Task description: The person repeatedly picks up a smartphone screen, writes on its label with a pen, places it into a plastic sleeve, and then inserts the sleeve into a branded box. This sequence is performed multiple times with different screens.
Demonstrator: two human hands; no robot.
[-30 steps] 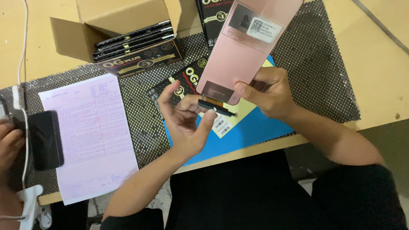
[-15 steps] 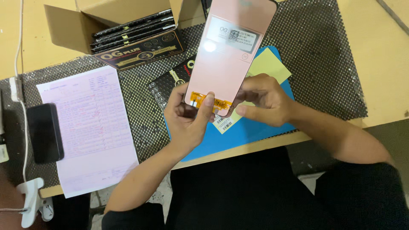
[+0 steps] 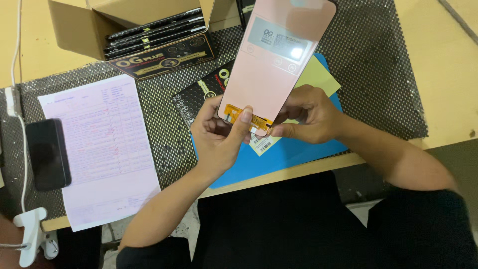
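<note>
Head cam: both hands had the pink phone display panel (image 3: 279, 60) lifted over the blue mat (image 3: 298, 154) on the tabletop (image 3: 438, 65). The left hand (image 3: 219, 139) was pinching its bottom edge, thumb on the orange flex cable (image 3: 247, 118); the right hand (image 3: 308, 114) was pinching the lower right corner. I'd say go easy on that cable and support the panel by its edges, not the back.
</note>
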